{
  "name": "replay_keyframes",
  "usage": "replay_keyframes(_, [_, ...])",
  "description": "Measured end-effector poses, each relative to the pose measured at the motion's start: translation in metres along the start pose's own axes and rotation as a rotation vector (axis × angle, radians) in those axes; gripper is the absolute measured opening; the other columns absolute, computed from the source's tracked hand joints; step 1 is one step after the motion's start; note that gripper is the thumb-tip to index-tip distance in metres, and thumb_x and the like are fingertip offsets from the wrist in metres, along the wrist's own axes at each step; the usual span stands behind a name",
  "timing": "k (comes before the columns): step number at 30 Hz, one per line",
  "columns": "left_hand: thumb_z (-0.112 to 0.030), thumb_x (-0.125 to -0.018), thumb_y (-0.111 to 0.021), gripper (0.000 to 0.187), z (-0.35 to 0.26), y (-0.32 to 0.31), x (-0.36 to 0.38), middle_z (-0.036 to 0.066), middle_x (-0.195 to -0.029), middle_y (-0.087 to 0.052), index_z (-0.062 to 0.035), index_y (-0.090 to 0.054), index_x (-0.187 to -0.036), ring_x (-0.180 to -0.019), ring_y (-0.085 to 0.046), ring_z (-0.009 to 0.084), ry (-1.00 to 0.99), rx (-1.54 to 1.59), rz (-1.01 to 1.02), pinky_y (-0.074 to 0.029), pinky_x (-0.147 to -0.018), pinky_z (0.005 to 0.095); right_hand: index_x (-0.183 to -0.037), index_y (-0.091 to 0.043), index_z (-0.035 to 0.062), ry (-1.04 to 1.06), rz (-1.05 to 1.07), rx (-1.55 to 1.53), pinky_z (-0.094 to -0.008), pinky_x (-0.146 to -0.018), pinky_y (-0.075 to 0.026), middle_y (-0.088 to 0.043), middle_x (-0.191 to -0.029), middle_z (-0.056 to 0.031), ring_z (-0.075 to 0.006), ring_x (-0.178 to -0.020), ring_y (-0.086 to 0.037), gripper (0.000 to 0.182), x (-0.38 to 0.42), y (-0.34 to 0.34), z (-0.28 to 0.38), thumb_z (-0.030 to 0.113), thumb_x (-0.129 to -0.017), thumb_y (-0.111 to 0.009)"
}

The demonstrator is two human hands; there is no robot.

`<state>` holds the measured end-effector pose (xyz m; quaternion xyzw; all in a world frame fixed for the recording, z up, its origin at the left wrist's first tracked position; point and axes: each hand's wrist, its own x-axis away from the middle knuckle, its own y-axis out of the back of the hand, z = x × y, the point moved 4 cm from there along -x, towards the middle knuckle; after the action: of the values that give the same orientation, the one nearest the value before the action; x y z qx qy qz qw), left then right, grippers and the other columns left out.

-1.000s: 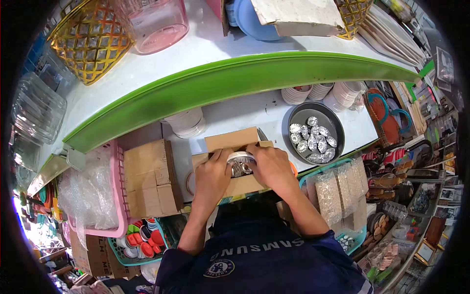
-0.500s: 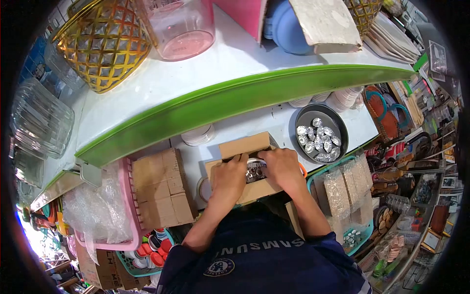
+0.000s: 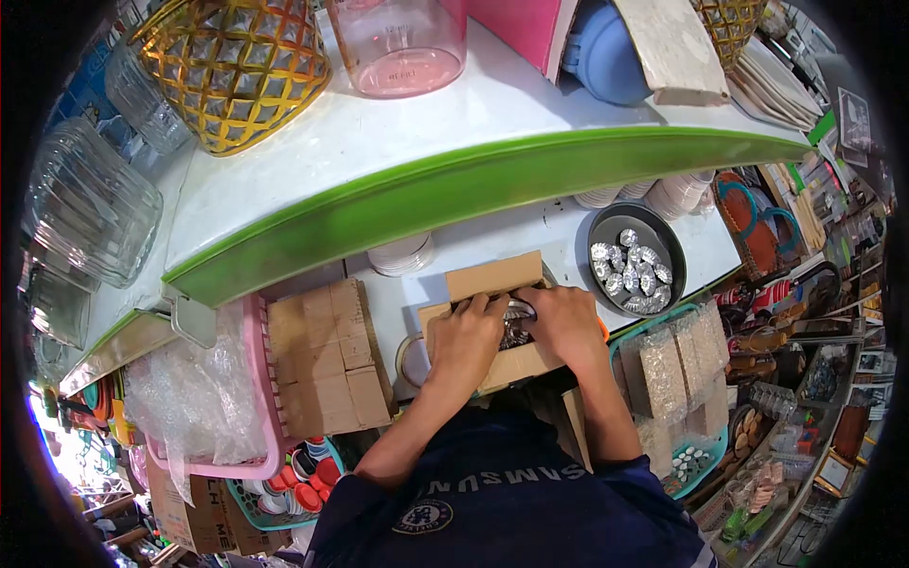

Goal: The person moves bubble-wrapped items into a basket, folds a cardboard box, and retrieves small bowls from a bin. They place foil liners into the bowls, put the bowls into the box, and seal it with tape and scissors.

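Note:
An open cardboard box (image 3: 494, 275) stands on the white lower shelf in front of me, its back flap raised. Shiny silver fluted moulds (image 3: 515, 327) show inside, between my two hands. My left hand (image 3: 468, 339) reaches in from the left, fingers bent down around the moulds, tips hidden. From the right, my right hand (image 3: 568, 327) closes on the same moulds, its fingertips partly hidden too. To the right, a dark round pan (image 3: 606, 224) holds several loose silver fluted moulds (image 3: 630, 275).
A green-edged shelf (image 3: 454, 185) overhangs the work surface. Brown cartons (image 3: 327, 355) and a pink basket (image 3: 270, 417) with bubble wrap stand left. On the right is a teal basket (image 3: 705, 469) of wrapped boxes. A tape roll (image 3: 409, 362) lies beside the box.
The view has shifted, so the scene sits slightly further right. Both hands stay at the box, and the moulds between them have tilted, with the pale round rim no longer showing.

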<state>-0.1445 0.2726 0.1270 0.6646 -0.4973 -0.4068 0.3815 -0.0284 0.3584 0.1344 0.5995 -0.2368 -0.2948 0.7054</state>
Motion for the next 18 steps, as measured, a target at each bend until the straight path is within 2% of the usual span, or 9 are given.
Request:
replay_keyframes(8, [-0.013, -0.077, -0.072, 0.032, 0.0, 0.004, 0.005, 0.006, -0.103, -0.064, -0.0098, -0.069, -0.109, -0.094, -0.065, 0.0249, -0.041, 0.093, -0.163, -0.054, -0.072, 0.0385, -0.101, -0.07, 0.0127, 0.012, -0.009, -0.208, -0.0426, -0.069, -0.052, -0.069, -0.078, -0.0153, -0.0333, -0.074, -0.067, 0.032, 0.001, 0.004, -0.001, 0.025, -0.072, -0.077])
replay_keyframes(10, [-0.011, -0.075, -0.071, 0.029, -0.003, 0.014, 0.008, 0.006, -0.102, -0.063, -0.0064, -0.069, -0.104, -0.092, -0.065, 0.0232, -0.21, 0.148, -0.381, -0.055, -0.07, 0.0354, -0.102, -0.07, 0.0115, 0.013, -0.031, -0.284, -0.0423, -0.07, -0.053, -0.07, -0.081, -0.0156, -0.0336, -0.075, -0.067, 0.032, 0.002, 0.005, -0.003, 0.024, -0.073, -0.077])
replay_keyframes(11, [-0.011, -0.075, -0.071, 0.029, -0.002, 0.015, 0.012, 0.006, -0.102, -0.063, -0.0064, -0.069, -0.104, -0.092, -0.065, 0.0232, -0.205, 0.149, -0.383, -0.055, -0.07, 0.0354, -0.103, -0.07, 0.0099, 0.015, -0.038, -0.398, -0.0419, -0.071, -0.053, -0.07, -0.084, -0.0157, -0.0337, -0.076, -0.067, 0.033, 0.002, 0.005, -0.004, 0.024, -0.074, -0.077])
replay_keyframes(12, [-0.008, -0.076, -0.071, 0.028, 0.0, 0.017, 0.017, 0.007, -0.105, -0.063, -0.0061, -0.069, -0.103, -0.095, -0.064, 0.0254, -0.189, 0.168, -0.388, -0.054, -0.075, 0.0374, -0.105, -0.07, 0.0084, 0.015, -0.047, -0.513, -0.0415, -0.071, -0.053, -0.07, -0.087, -0.0159, -0.0339, -0.077, -0.067, 0.033, 0.003, 0.005, -0.006, 0.023, -0.075, -0.077])
replay_keyframes(13, [-0.005, -0.076, -0.07, 0.027, 0.002, 0.019, 0.023, 0.008, -0.107, -0.062, -0.0058, -0.07, -0.103, -0.098, -0.063, 0.0276, -0.172, 0.188, -0.391, -0.053, -0.08, 0.0394, -0.105, -0.07, 0.0084, 0.016, -0.044, -0.511, -0.0415, -0.071, -0.053, -0.07, -0.087, -0.0159, -0.0339, -0.077, -0.067, 0.033, 0.004, 0.007, -0.005, 0.023, -0.075, -0.077])
replay_keyframes(14, [-0.005, -0.076, -0.07, 0.027, 0.002, 0.021, 0.025, 0.008, -0.107, -0.062, -0.0058, -0.07, -0.103, -0.098, -0.063, 0.0276, -0.17, 0.189, -0.391, -0.053, -0.08, 0.0394, -0.105, -0.07, 0.0073, 0.008, -0.045, -0.541, -0.0406, -0.071, -0.052, -0.07, -0.09, -0.0161, -0.0336, -0.077, -0.067, 0.033, 0.005, 0.011, -0.004, 0.023, -0.076, -0.076])
replay_keyframes(16, [-0.001, -0.076, -0.07, 0.024, 0.002, 0.03, 0.031, 0.011, -0.111, -0.06, -0.0042, -0.07, -0.099, -0.108, -0.058, 0.0336, -0.145, 0.123, -0.482, -0.049, -0.09, 0.0453, -0.105, -0.07, 0.0062, 0.002, -0.044, -0.571, -0.0397, -0.07, -0.052, -0.07, -0.093, -0.0163, -0.0334, -0.077, -0.067, 0.033, 0.005, 0.011, -0.005, 0.023, -0.078, -0.076])
replay_keyframes(17, [-0.001, -0.076, -0.07, 0.024, 0.004, 0.027, 0.036, 0.011, -0.111, -0.06, -0.0042, -0.07, -0.099, -0.108, -0.058, 0.0336, -0.141, 0.121, -0.484, -0.049, -0.09, 0.0453, -0.104, -0.07, 0.0057, 0.032, -0.105, -0.617, -0.0373, -0.069, -0.052, -0.07, -0.094, -0.0154, -0.0316, -0.075, -0.066, 0.03, 0.004, 0.009, -0.007, 0.02, -0.079, -0.076])
replay_keyframes(18, [-0.001, -0.076, -0.07, 0.028, 0.01, 0.022, 0.042, 0.014, -0.117, -0.057, -0.0035, -0.068, -0.105, -0.115, -0.053, 0.036, -0.065, 0.202, -0.518, -0.044, -0.096, 0.0469, -0.103, -0.07, 0.0053, 0.064, -0.165, -0.663, -0.0348, -0.067, -0.051, -0.07, -0.094, -0.0145, -0.0297, -0.072, -0.066, 0.027, 0.004, 0.008, -0.007, 0.018, -0.08, -0.075])
